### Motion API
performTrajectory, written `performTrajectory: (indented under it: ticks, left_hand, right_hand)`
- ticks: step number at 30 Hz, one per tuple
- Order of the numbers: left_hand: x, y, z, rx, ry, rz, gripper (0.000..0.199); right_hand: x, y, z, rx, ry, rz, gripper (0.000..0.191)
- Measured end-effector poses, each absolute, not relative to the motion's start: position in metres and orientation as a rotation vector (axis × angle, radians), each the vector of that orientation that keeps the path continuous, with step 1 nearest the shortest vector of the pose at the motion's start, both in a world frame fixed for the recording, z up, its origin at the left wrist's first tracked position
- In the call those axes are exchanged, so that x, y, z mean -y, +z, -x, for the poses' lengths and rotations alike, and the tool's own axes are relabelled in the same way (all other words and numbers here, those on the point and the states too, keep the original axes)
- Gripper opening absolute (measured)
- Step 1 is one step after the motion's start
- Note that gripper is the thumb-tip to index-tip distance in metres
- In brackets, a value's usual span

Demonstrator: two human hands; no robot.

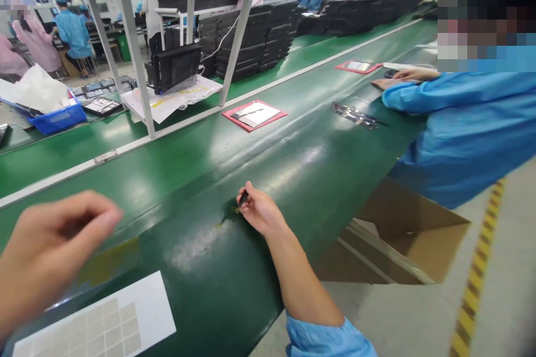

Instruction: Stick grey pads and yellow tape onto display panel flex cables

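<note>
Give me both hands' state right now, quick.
Left hand: fingers curled in, nothing visible in the grip; fully closed or not, cannot tell.
Right hand: closed on a small dark object.

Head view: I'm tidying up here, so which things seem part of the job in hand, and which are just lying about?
Likely in use:
small dark object, in the right hand
sheet of pale squares, near the left hand

Probably just lying about:
blue bin
cardboard box

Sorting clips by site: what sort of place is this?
Probably an electronics assembly floor: long green work surface, stacked black cases or trays, and yellow-and-black floor tape. What gets built there isn't clear.
</note>
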State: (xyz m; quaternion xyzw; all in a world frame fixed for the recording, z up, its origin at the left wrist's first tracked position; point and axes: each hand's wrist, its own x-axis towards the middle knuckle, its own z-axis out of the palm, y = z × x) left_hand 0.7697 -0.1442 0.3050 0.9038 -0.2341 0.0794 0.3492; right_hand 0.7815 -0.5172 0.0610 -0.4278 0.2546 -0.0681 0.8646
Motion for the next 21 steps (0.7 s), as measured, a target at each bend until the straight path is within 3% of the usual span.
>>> performTrajectory:
  ticks: [4,11,21]
  left_hand:
    - [0.243,0.296,-0.876,0.638,0.112,-2.5,0.027]
    - [0.38,0.201,-1.025,0.76,-0.002,-2.665,0.035]
    - [0.524,0.083,-1.092,0.967,0.083,-2.673,0.03]
  right_hand:
    - [0.54,0.058,-0.775,-0.546,-0.275,0.852,0.05]
    - [0.536,0.051,-0.774,-0.599,-0.466,0.895,0.063]
    - [0.536,0.053,-0.765,-0.765,-0.617,0.871,0.057]
